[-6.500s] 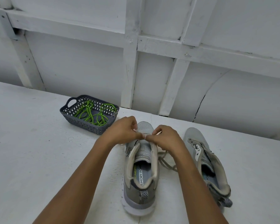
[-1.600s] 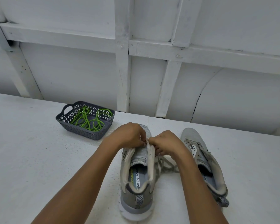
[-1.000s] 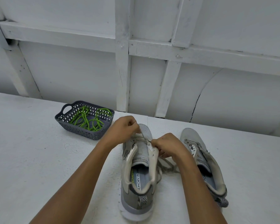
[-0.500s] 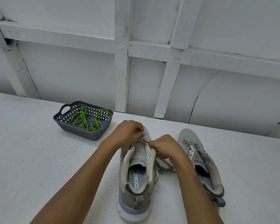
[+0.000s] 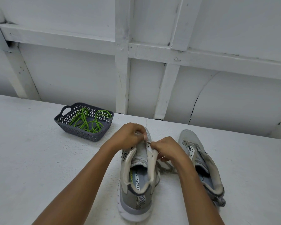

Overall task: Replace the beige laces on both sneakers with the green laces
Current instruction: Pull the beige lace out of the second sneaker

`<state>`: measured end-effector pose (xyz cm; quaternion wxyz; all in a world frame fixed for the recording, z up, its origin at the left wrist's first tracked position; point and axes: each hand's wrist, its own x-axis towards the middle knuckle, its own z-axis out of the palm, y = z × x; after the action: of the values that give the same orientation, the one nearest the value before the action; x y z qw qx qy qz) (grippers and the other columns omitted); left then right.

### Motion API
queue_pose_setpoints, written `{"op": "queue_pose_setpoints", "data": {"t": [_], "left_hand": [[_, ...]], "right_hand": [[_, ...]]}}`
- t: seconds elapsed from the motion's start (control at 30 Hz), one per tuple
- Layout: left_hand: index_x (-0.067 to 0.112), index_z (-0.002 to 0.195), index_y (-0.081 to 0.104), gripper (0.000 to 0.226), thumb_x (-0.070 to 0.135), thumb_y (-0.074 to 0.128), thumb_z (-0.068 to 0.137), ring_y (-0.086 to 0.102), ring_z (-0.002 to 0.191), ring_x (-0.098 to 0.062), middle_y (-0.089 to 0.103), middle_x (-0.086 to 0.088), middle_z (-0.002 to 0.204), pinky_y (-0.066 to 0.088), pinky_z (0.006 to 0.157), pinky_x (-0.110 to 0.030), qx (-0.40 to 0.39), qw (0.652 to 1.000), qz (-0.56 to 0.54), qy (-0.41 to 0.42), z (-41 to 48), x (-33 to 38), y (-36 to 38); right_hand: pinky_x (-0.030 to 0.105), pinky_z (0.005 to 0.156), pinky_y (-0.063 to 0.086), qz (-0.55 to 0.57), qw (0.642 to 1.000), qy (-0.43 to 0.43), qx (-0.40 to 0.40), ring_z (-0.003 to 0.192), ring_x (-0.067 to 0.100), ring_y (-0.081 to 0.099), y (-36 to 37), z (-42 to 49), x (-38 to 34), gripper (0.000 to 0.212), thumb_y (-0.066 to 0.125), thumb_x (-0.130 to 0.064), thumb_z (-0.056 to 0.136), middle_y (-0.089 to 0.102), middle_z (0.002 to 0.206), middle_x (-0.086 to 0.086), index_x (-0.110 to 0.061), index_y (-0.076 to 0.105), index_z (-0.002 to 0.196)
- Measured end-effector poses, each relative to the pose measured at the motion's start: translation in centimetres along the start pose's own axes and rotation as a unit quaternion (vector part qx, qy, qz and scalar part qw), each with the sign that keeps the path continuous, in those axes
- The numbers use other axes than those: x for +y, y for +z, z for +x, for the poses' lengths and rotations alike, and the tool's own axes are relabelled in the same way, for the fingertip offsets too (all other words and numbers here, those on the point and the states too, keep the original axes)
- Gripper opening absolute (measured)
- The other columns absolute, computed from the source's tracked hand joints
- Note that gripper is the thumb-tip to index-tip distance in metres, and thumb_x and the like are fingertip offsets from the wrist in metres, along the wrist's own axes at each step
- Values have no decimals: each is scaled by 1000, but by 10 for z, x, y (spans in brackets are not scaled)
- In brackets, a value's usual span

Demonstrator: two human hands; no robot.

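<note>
Head view: our left hand (image 5: 126,137) and right hand (image 5: 169,148) each pinch an eyelet edge of the grey mesh sneaker (image 5: 133,197) mid-table, fingers curled tight. Its loose beige cord lace (image 5: 166,169) trails at 3 o'clock toward the second grey sneaker (image 5: 186,135). Thin green laces (image 5: 88,123) lie in the dark grey perforated plastic basket (image 5: 84,136) at 10 o'clock.

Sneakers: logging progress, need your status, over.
Left hand pinches beige lace at front eyelets; right hand pinches the sneaker by its eyelet flap. Green laces untouched in basket. Nothing blocking.
</note>
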<state>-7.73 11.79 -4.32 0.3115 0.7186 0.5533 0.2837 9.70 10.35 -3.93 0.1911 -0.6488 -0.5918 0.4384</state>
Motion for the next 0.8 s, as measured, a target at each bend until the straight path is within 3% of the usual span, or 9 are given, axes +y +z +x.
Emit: {"op": "queue_pose_setpoints", "data": {"t": [0.1, 0.2, 0.27, 0.33, 0.43, 0.57, 0.63, 0.7, 0.8], "left_hand": [[9, 86, 61, 9, 9, 58, 95, 68, 80, -25, 73, -11, 84, 53, 79, -32, 27, 976, -215, 2, -5, 4, -3], [5, 90, 54, 9, 5, 52, 99, 54, 56, -19, 58, -9, 67, 51, 61, -33, 49, 947, -316, -16, -6, 12, -7], [6, 88, 58, 10, 9, 56, 97, 45, 52, -12, 52, -1, 64, 44, 52, -27, 68, 967, -243, -28, -3, 13, -9], [10, 87, 66, 8, 14, 61, 92, 50, 60, -7, 56, 6, 70, 43, 57, -24, 40, 997, -65, -20, 1, 12, -10], [20, 91, 73, 9, 23, 66, 86, 56, 82, -12, 61, 8, 85, 41, 68, -23, -71, 979, 191, -21, 6, 7, -4], [22, 89, 75, 8, 25, 69, 84, 57, 81, -12, 65, 7, 85, 40, 68, -23, -77, 973, 217, -13, 8, 2, 1], [17, 86, 75, 7, 23, 71, 85, 57, 74, -7, 67, 6, 81, 43, 66, -23, -50, 990, 134, -10, 6, 2, -1], [10, 82, 71, 6, 12, 69, 87, 58, 62, -2, 68, 1, 76, 46, 62, -20, -14, 999, -41, -22, -1, 6, -6], [1, 85, 60, 9, -2, 57, 93, 70, 70, -19, 70, -16, 79, 57, 71, -25, 27, 939, -341, -39, -9, 16, -15]], "right_hand": [[25, 59, 46, 0, 1000, 2, -2, 50, 12, 62, 0, 1, 0, 27, 59, -21, 86, 63, 56, -2, -15, 57, 60], [25, 56, 43, -1, 1000, 5, -2, 49, 15, 60, 1, 1, 0, 30, 60, -21, 85, 59, 51, -2, -15, 55, 55], [25, 54, 40, 0, 1000, 4, 2, 49, 18, 56, 2, 2, 1, 33, 60, -21, 83, 56, 51, 1, -16, 52, 51], [23, 50, 39, 1, 1000, 3, 6, 50, 19, 55, 2, 2, 1, 32, 60, -20, 83, 55, 52, 3, -15, 51, 52], [23, 51, 43, 0, 1000, 1, 3, 53, 20, 60, 3, 3, -1, 29, 61, -20, 82, 59, 56, 5, -14, 55, 55], [22, 48, 41, -12, 1000, 0, 1, 47, 18, 59, 4, 4, -1, 31, 61, -20, 84, 58, 52, 3, -13, 55, 54], [22, 48, 40, -5, 1000, 1, 5, 43, 17, 54, 2, 3, 0, 31, 61, -19, 84, 54, 50, 3, -12, 53, 54], [24, 52, 43, 8, 1000, 3, 6, 43, 15, 54, 1, 2, 2, 30, 60, -17, 84, 53, 52, 3, -13, 51, 55], [25, 56, 41, 22, 1000, 7, 2, 42, 13, 53, 2, 1, 3, 33, 61, -18, 84, 52, 52, 0, -16, 50, 54]]}}
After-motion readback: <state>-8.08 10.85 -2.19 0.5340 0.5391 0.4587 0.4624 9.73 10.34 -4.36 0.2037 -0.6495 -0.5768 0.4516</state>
